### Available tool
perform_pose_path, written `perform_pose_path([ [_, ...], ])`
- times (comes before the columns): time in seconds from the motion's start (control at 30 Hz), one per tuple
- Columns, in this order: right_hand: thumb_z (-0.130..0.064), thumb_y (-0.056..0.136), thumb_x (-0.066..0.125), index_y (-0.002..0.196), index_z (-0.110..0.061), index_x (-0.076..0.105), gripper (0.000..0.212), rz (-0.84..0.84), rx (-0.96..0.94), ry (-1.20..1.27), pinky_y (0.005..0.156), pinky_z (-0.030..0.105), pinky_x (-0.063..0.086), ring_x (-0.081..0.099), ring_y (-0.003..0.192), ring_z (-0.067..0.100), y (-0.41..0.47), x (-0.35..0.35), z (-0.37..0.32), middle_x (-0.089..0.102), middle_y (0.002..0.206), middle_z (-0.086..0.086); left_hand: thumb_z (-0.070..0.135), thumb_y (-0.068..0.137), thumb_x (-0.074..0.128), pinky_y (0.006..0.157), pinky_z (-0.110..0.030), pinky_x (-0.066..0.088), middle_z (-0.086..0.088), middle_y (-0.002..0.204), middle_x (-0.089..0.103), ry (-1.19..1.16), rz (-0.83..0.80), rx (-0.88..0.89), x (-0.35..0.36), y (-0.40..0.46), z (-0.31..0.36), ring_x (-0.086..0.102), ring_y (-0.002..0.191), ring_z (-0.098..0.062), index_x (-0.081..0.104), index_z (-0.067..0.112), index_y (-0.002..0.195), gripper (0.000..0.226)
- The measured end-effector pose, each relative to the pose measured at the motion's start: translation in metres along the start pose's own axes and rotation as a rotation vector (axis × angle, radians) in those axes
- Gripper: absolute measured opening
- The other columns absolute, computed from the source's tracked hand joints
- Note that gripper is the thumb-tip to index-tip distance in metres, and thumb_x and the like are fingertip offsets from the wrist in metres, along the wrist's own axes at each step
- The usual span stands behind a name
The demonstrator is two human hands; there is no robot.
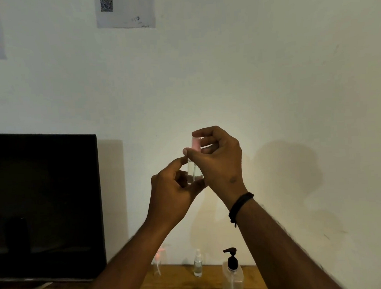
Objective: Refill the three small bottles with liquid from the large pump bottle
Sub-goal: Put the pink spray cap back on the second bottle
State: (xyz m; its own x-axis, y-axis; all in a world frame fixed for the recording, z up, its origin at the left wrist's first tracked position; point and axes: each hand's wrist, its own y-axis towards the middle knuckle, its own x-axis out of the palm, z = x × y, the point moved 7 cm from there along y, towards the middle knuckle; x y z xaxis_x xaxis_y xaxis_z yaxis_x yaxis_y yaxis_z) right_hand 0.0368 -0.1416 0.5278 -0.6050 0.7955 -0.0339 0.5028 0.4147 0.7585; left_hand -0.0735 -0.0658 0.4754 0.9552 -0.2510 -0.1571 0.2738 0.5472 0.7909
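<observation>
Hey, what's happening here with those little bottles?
A person holds a small clear bottle up at chest height: the left hand grips its body and the right hand pinches its pink cap. Whether the cap is going on or off can't be told. On the wooden table below stand two more small bottles and the large pump bottle.

The room is looking dim and slightly grainy, with a soft pool of light brightening the wall (pixel 204 87) around the centre and fading toward the edges. Broad, soft shadows of the raised arms are falling on the wall toward three o'clock, and the monitor (pixel 44 207) at nine o'clock is casting a pale one beside it. The printed sheets (pixel 125 9) at twelve o'clock are reading blurred.
</observation>
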Motion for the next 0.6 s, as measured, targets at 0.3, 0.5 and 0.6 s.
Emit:
perform_pose_path([
  [0.3, -0.002, 0.089, 0.078, 0.105, -0.023, 0.076, 0.026, -0.062, 0.002, 0.111, 0.085, 0.035, 0.065, 0.077, 0.086, 0.012, -0.0028, 0.0030, 0.0035, 0.078, 0.094, -0.005, 0.064, 0.066, 0.070, 0.073, -0.018, 0.059, 0.015, 0.079, 0.075, 0.005, -0.003, 0.010, -0.0029, 0.0004, -0.0022, 0.073, 0.074, -0.008, 0.069, 0.021, 0.128, 0.076],
  [0.5, -0.013, 0.081, 0.087, 0.094, -0.027, 0.074, 0.023, 0.013, 0.023, 0.044, 0.070, 0.025, 0.062, 0.071, 0.073, 0.009, -0.0026, -0.0014, 0.0052, 0.073, 0.081, -0.006, 0.060, 0.066, 0.070, 0.070, -0.002, 0.050, 0.021, 0.079, 0.071, 0.020, -0.025, -0.018, 0.0044, -0.0048, -0.0044, 0.071, 0.077, 0.000, 0.066, 0.026, 0.122, 0.066],
  [0.6, -0.007, 0.088, 0.079, 0.098, -0.020, 0.077, 0.017, -0.028, 0.031, 0.134, 0.074, 0.022, 0.061, 0.073, 0.081, 0.008, -0.0032, -0.0015, 0.0077, 0.076, 0.088, -0.004, 0.066, 0.065, 0.068, 0.072, -0.008, 0.054, 0.018, 0.081, 0.073, 0.008, -0.023, -0.016, 0.0034, -0.0046, -0.0041, 0.072, 0.076, -0.006, 0.065, 0.028, 0.124, 0.071],
])
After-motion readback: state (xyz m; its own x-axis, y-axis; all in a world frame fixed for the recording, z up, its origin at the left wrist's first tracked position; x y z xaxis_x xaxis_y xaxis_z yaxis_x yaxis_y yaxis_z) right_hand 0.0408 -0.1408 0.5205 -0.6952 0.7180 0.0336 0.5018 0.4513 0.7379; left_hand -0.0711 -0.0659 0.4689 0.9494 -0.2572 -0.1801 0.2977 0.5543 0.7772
